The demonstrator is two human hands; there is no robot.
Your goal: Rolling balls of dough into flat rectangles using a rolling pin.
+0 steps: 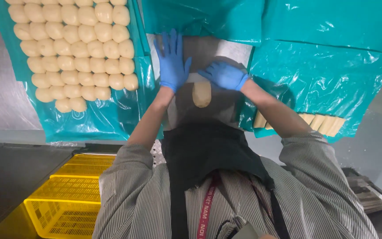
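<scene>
Hands in blue gloves lay ahead of us on the steel table [208,46], forearms bare and angled inward. Our left hand [172,59] was flat, fingers together and pointing away, gripping nothing. Our right hand [224,75] was spread open too, palm down, turned toward the left one. Just below both, touching neither, sat a dough piece [201,94]. Dough balls [76,48] filled the teal sheet [107,117] at left; dough strips [321,124] lay at right.
</scene>
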